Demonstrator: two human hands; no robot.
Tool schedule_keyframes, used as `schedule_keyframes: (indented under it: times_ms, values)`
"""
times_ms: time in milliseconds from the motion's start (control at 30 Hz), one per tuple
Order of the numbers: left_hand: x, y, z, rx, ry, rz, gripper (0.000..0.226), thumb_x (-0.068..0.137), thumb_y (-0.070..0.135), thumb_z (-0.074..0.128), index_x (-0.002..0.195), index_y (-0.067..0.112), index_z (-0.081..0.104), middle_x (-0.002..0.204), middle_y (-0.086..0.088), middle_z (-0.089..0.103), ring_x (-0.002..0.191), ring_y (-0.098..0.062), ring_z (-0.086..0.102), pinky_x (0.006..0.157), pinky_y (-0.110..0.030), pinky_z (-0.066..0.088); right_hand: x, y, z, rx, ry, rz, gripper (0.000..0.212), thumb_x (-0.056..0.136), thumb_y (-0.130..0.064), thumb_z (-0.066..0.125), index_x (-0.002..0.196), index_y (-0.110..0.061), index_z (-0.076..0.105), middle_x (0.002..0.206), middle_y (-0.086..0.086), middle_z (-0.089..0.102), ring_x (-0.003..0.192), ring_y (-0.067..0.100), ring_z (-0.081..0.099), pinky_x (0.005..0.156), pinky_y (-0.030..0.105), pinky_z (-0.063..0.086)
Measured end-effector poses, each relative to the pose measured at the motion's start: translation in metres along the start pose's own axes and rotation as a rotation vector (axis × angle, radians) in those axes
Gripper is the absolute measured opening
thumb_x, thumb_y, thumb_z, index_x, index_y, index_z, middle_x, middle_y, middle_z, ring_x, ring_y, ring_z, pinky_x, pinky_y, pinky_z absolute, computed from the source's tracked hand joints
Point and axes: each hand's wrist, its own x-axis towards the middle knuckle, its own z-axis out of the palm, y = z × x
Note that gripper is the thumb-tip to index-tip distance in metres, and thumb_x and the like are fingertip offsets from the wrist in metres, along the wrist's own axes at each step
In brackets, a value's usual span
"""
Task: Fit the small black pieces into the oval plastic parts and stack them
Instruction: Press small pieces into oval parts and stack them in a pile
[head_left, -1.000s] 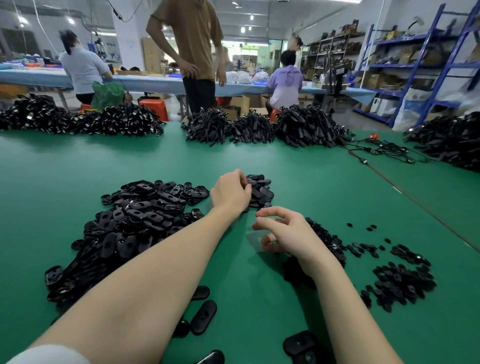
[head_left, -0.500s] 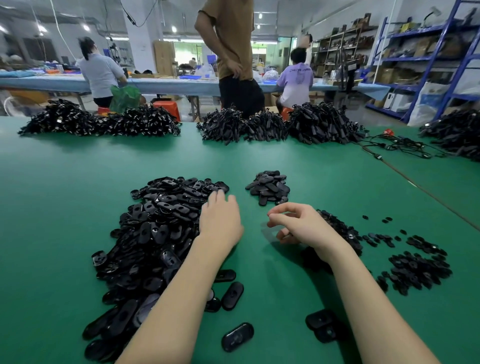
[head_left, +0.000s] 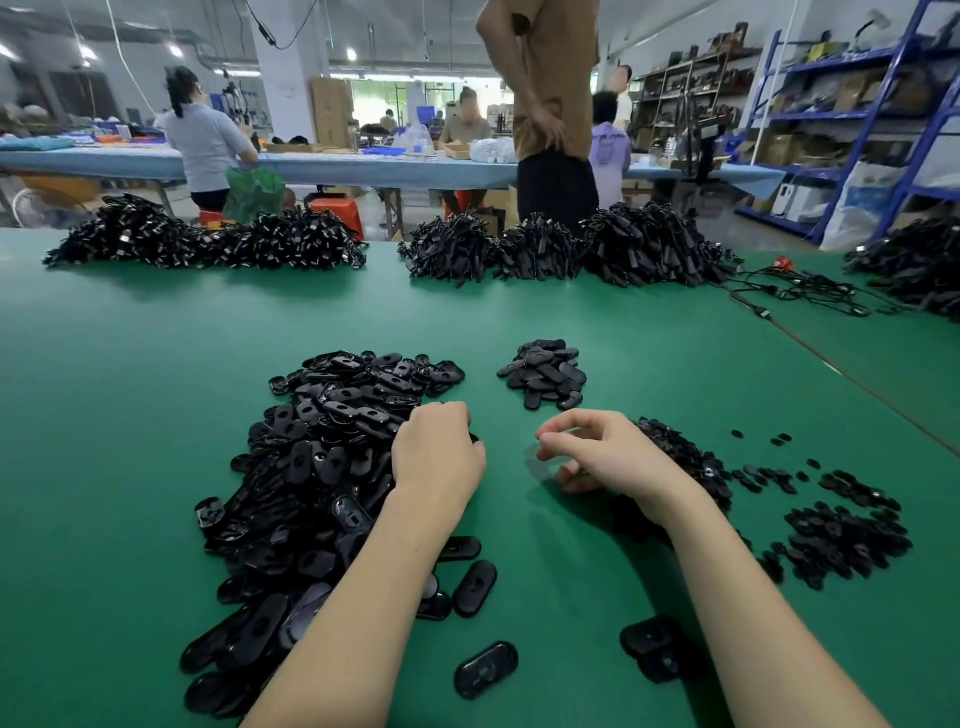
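Green matting covers the whole tabletop (head_left: 156, 415), bare at its left and between the arms. Since a second ago the left hand (head_left: 436, 457) has drawn back from the small stack of finished ovals (head_left: 545, 371) to the big heap of black oval plastic parts (head_left: 322, 467), fingers curled over it; a held part cannot be told. Probably the next part is being fetched. The right hand (head_left: 597, 452), loosely curled, shows nothing gripped, beside the small black pieces (head_left: 841, 540) near the right edge.

One head-worn wide-angle camera looked forward and down across the green table (head_left: 130, 364), close above both forearms. Its view reached the shelving (head_left: 857, 114) at two o'clock. No second view existed.
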Motion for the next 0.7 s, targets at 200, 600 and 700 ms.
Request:
schedule_keyframes:
  times_ms: [200,600,700]
  values:
    - [0.000,0.005,0.002,0.175,0.067,0.053,0.020,0.093,0.039,0.060,0.106,0.027,0.068,0.104,0.000,0.070,0.106,-0.023,0.059,0.089,-0.034,0.038,-0.003,-0.003,0.001,-0.008,-0.001,-0.003,0.007,0.096,-0.021,0.069,0.097,-0.015,0.071,0.086,0.000,0.079,0.059,0.012,0.063,0.065,0.029,0.060]
    - [0.000,0.018,-0.001,-0.406,0.165,0.027,0.012,0.092,0.034,0.061,0.087,0.028,0.069,0.078,0.012,0.069,0.076,-0.011,0.066,0.069,-0.026,0.046,-0.005,-0.009,-0.015,-0.260,0.186,-0.056,0.008,0.096,-0.028,0.064,0.092,-0.026,0.071,0.079,-0.015,0.077,0.054,0.003,0.064,0.054,0.019,0.047]
    - [0.003,0.023,0.004,-0.734,-0.027,-0.078,0.012,0.092,0.028,0.064,0.084,0.021,0.071,0.067,0.009,0.071,0.067,-0.003,0.069,0.072,-0.022,0.052,-0.004,-0.007,-0.025,-0.468,0.271,-0.054,0.012,0.094,-0.029,0.062,0.088,-0.031,0.072,0.078,-0.018,0.075,0.071,0.001,0.067,0.068,0.023,0.052]
